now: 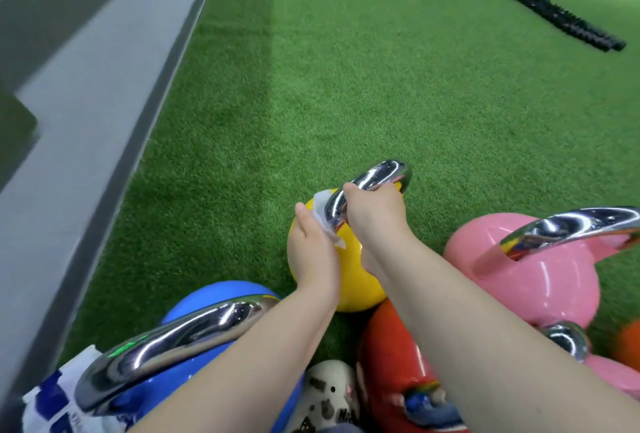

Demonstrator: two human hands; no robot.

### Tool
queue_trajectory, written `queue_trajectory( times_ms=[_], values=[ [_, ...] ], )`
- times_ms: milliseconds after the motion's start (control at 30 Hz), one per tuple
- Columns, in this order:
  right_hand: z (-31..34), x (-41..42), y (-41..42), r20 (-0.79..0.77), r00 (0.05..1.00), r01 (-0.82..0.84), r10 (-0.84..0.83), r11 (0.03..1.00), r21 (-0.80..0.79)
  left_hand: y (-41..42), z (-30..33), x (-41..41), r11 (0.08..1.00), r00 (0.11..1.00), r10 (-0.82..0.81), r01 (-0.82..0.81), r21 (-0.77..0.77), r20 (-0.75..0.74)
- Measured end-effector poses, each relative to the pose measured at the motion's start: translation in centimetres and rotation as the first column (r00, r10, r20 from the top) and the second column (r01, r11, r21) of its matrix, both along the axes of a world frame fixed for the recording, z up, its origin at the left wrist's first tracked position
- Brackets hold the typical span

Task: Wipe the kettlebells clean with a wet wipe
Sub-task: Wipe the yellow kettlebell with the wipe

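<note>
A grey floor strip (79, 113) runs up the frame's left edge from seven o'clock to eleven, bordering the green turf (346, 68) that fills the rest of the ground. At seven o'clock a white-and-blue packet (52, 401) lies partly under the blue kettlebell (214, 294), whose chrome handle (173, 339) arcs across it.

Near the centre, slightly toward six o'clock, the yellow kettlebell (349, 269) stands on the turf, just beside the blue one and touching the red one. The left hand (311, 252) presses a white wet wipe (323, 214) against the nine o'clock leg of the yellow bell's chrome handle (374, 178); its grip is released, fingers straight and flat on the wipe. The right hand (375, 214) has its grip clenched round that same handle, on the three o'clock side of the wipe, fingers curled over the bar.

At six o'clock a white shoe with dark prints (329, 394) shows between the forearms. Just to its right sits the red kettlebell (391, 363), partly hidden by the right forearm.

At four o'clock the pink kettlebell (533, 280) rests with its chrome handle (571, 228) reaching the frame's edge; a second pink bell (609, 373) and an orange object (628, 346) lie at the right edge below it. At one o'clock a black rope (540, 2) lies diagonally on the turf, well apart from the bells.
</note>
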State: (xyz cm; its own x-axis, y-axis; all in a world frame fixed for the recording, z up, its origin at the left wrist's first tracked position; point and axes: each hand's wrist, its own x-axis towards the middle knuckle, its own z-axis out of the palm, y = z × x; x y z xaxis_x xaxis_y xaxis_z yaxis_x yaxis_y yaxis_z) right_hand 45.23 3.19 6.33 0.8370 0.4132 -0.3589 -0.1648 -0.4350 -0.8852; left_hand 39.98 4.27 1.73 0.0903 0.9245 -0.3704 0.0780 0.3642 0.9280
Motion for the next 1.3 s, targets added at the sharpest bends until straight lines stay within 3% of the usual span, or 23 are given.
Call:
queue_trajectory(
  times_ms=[133,233,367,467,600,767,867,1000,1133,1300],
  values=[
    [0.4,0.7,-0.8,-0.013,0.996,-0.084,0.085,0.995,0.046,-1.1,0.1,0.2,0.998,0.999,-0.047,0.046,0.037,0.012],
    [1.1,2.2,-2.1,-0.078,0.959,-0.266,0.271,0.961,0.074,-2.6,0.2,0.6,0.996,0.993,-0.088,0.085,0.039,0.074],
    [2.7,5.2,-3.6,-0.18,0.764,-0.604,0.62,0.785,0.139,-5.1,1.1,1.0,0.982,0.968,-0.187,0.183,0.039,0.166],
    [2.8,6.5,-3.9,-0.214,0.681,-0.683,0.701,0.712,0.16,-6.0,0.7,0.6,0.957,0.935,-0.29,0.277,0.089,0.206],
    [1.1,6.1,-4.6,-0.186,0.75,-0.606,0.634,0.772,0.188,-6.4,-2.8,-1.0,0.859,0.9,-0.433,0.392,0.33,0.056],
    [-1.4,5.1,-6.2,-0.215,0.86,-0.454,0.462,0.887,0.09,-5.6,-7.3,-3.6,0.624,0.839,-0.408,0.544,0.561,-0.36],
    [-1.5,4.8,-6.0,-0.199,0.904,-0.373,0.378,0.926,0.065,-5.2,-7.9,-4.0,0.567,0.841,-0.359,0.541,0.621,-0.405],
    [-1.8,4.7,-6.2,-0.041,0.936,-0.351,0.349,0.932,-0.09,-5.3,-7.9,-3.4,0.58,0.867,-0.306,0.497,0.646,-0.392],
    [-2.4,5.0,-6.2,0.062,0.956,-0.281,0.288,0.953,-0.111,-4.4,-8.4,-2.7,0.502,0.837,-0.262,0.543,0.673,-0.48],
    [-2.6,5.2,-6.4,0.095,0.964,-0.237,0.248,0.965,-0.111,-4.8,-8.0,-2.0,0.499,0.823,-0.159,0.543,0.675,-0.545]
  ],
)
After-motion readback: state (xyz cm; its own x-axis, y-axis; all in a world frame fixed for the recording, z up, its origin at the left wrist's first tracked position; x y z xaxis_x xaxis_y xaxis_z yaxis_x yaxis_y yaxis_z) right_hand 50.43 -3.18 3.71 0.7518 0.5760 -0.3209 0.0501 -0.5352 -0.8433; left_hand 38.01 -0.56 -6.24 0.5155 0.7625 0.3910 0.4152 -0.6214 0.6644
